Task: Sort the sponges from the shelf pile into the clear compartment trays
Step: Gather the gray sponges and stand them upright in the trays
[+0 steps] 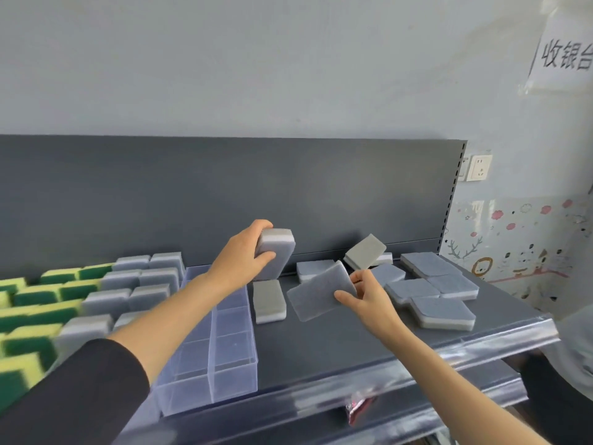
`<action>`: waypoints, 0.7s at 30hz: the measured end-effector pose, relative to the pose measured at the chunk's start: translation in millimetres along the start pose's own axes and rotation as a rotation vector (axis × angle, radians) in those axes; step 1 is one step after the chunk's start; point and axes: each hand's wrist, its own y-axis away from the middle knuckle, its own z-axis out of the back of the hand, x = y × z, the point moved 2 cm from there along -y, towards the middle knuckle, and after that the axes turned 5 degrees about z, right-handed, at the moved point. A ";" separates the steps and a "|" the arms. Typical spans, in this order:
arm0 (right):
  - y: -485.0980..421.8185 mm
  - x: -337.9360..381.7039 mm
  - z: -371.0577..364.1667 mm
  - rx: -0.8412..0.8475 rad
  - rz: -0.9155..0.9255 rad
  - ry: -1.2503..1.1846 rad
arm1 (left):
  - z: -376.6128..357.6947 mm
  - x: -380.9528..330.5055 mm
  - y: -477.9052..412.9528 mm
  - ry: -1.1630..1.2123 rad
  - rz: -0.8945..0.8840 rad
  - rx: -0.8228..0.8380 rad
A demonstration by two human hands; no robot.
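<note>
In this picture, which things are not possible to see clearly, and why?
Head view:
- Green-yellow sponges: blurred, cut off by the left edge; number unclear.
- Clear tray: left arm covers its left compartments.
- Red item under the shelf: blurred, behind the plastic strip.
- Sign: cut off by the right edge.

Tray compartments apparently free; sponge pile blocks right
</note>
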 end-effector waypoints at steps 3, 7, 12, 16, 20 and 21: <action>11.1 13.1 -12.9 0.023 0.039 -0.034 | 18.9 4.1 19.2 0.032 0.048 -0.038; 18.2 31.4 -30.4 0.058 0.099 -0.065 | 46.0 12.6 40.8 0.045 0.097 -0.088; 27.1 60.1 -56.4 0.084 0.177 -0.136 | 80.2 26.7 68.7 0.027 0.139 -0.111; 35.6 81.3 -85.9 0.123 0.205 -0.165 | 108.1 43.2 94.1 0.002 0.162 -0.112; 44.0 101.2 -121.8 0.166 0.202 -0.153 | 139.2 65.1 120.3 -0.008 0.192 -0.114; 46.5 105.5 -130.7 0.176 0.200 -0.145 | 146.0 71.6 126.6 -0.017 0.205 -0.107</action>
